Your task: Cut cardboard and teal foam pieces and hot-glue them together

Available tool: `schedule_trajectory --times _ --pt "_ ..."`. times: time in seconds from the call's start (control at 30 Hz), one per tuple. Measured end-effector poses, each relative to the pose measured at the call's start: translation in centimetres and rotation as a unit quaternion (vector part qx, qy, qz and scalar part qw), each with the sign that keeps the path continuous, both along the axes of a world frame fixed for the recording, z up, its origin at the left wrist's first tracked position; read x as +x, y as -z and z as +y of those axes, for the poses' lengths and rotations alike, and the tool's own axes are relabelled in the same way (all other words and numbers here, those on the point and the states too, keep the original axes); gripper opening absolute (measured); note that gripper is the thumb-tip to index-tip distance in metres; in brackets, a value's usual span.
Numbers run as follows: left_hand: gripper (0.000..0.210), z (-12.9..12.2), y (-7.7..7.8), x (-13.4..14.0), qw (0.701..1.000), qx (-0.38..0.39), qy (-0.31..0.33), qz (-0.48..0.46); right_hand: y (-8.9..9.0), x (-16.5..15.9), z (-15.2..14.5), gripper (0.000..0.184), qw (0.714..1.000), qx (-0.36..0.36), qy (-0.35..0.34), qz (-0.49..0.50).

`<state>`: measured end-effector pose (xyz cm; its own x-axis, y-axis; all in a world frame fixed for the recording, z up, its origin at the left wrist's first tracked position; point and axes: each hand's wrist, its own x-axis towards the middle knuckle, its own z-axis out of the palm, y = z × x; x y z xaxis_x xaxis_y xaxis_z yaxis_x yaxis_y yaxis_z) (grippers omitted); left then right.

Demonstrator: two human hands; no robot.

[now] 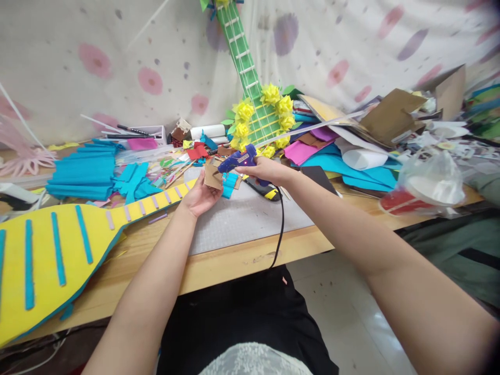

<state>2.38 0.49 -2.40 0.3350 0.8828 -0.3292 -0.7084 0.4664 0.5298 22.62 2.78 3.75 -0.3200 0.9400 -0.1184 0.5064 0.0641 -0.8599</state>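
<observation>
- A lacy white top (253, 360) sits in the foreground, below both hands.
- The left hand (201, 199), fingers partly curled, grips a piece of cardboard (212, 178).
- The right hand (262, 167) wraps around a blue glue gun (239, 159), aimed at the cardboard.
- A yellow guitar-shaped board (42, 250) lies left of the hands.

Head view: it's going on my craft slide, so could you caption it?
Right hand points a glue gun at cardboard in the left hand, above a grey mat.
</observation>
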Motion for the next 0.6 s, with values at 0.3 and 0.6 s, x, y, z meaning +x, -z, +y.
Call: schedule_trajectory --times 0.3,0.6 --pt "0.045 -0.2 -0.3 0.1 1.0 -0.006 -0.014 -0.003 0.0 1.0 -0.8 0.029 0.999 0.012 -0.043 -0.019" --pt "0.046 -0.1 0.0 0.0 1.0 -0.017 -0.023 0.009 -0.3 2.0 -1.5 0.029 0.997 -0.021 -0.074 -0.022"
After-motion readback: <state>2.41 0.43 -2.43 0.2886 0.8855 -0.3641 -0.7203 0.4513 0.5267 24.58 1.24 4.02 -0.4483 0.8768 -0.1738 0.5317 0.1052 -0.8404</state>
